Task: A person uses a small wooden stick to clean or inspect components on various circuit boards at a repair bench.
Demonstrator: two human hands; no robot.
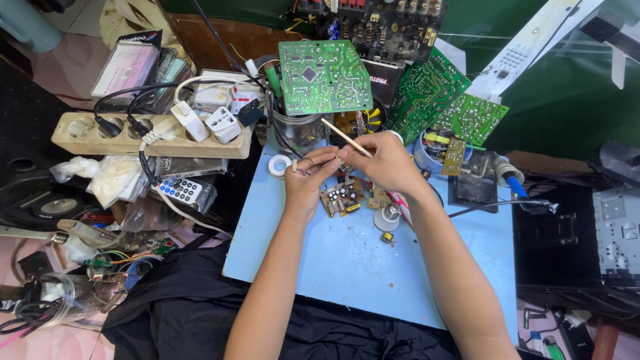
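Two bare hands are held together above a pale blue board [347,260] on a crowded repair bench. A small part with thin wire legs [298,167] is pinched in the fingertips of the left hand [308,179]. A slim wooden stick [347,138] is gripped by the right hand [383,162], its long axis running up and to the left. A small brown circuit board [342,197] lies just below both hands, slightly nearer the left.
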